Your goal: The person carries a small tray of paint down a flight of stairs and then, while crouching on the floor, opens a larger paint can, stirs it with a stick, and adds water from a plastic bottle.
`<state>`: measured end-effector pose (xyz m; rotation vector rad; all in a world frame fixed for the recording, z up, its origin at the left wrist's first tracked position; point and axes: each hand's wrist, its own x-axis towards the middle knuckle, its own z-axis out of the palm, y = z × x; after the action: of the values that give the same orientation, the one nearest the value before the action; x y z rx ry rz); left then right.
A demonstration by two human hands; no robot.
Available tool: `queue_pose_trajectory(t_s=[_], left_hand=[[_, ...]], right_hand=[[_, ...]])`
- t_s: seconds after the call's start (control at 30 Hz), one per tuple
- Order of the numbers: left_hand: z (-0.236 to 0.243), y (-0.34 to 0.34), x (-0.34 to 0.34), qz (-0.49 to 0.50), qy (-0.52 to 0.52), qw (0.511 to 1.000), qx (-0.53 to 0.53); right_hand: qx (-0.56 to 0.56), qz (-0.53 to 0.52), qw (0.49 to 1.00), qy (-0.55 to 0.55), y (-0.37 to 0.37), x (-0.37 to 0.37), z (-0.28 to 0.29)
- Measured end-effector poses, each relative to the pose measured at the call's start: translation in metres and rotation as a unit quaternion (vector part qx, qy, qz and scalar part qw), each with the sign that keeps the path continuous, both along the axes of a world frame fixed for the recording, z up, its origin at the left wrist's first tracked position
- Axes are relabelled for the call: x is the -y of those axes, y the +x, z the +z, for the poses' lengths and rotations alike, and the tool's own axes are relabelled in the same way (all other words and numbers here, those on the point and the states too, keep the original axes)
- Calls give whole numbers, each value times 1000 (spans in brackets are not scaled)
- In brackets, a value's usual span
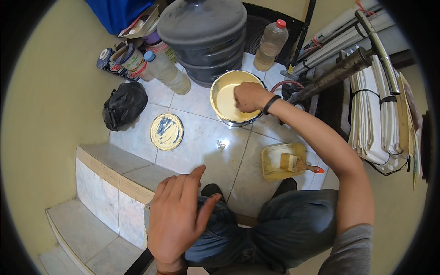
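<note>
My right hand (250, 97) is over the mouth of a paint can (217, 87) with cream paint (227, 104) inside. Its fingers are curled closed; whatever they may grip is hidden behind the hand. In front of my lap my left hand (179, 220) is held up, fingers stretched out and holding nothing. The can's paint-smeared lid (167, 132) lies on the tiles to the left. Right of the middle, a paintbrush (293, 162) with a wooden handle and orange tip rests across a shallow, paint-coated tray (270, 172).
Behind the can stands a big dark water jug (206, 50), flanked by a blue-capped bottle (167, 73) and a red-capped bottle (271, 46). A black bag (125, 106) and small cans (130, 57) sit left. Tiled steps (110, 183) descend lower left; bundled papers (373, 110) stand right.
</note>
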<state>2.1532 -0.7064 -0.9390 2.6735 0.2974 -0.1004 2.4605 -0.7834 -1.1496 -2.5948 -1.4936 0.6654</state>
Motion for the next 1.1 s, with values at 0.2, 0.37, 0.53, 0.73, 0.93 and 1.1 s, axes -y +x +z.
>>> queue_pose_trajectory(t_s=[0.2,0.37,0.53,0.73,0.93,1.1], left_hand=[[1,5,3,-10,-4,1000,-10],[1,-2,-1,13,2,1000,-12],[1,6,0,-15,-5,1000,12],[-2,5,-4,-27,7,1000,13],[-5,1,-6,-20,-10,1000,22],[-1,1,-6,-15,-35,999,26]], right_hand=[[228,14,958,175,21,-6,-23],[197,26,980,-23,1,5,-6],[-12,-74,997,0,24,16,22],[54,-65,991,105,11,11,114],[161,-59,973,153,-5,27,169],[213,-80,956,185,0,39,190]])
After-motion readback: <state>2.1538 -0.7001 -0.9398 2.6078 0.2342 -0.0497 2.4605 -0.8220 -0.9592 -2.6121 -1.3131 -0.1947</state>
